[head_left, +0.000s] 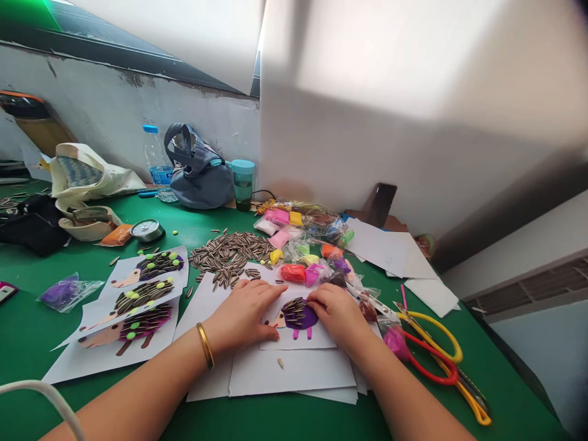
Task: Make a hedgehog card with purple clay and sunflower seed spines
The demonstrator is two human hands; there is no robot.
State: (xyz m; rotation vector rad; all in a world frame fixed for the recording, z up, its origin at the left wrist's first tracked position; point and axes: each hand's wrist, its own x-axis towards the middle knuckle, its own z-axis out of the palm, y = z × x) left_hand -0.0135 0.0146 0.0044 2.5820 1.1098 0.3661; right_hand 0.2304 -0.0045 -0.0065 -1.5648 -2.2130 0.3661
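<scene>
A purple clay hedgehog (310, 317) with a peach face, pink legs and striped sunflower seeds pressed into its back lies on a small white paper (298, 344). My left hand (250, 309) rests on the paper with fingers spread, its thumb by the hedgehog's nose. Bent over the right side of the hedgehog's back is my right hand (337, 312), thumb and fingers pinched together; what they hold is hidden. A single pale seed (280, 364) lies on the sheet below. Beyond my hands spreads a heap of sunflower seeds (229, 251).
Finished hedgehog pictures (147, 300) lie at left, beside a bag of purple clay (68, 291). Bagged coloured clay (293, 273) sits behind my right hand. Scissors (436, 355) with red and yellow handles lie at right. A phone (383, 205), blue bag (202, 174) and cup (242, 184) stand at the back.
</scene>
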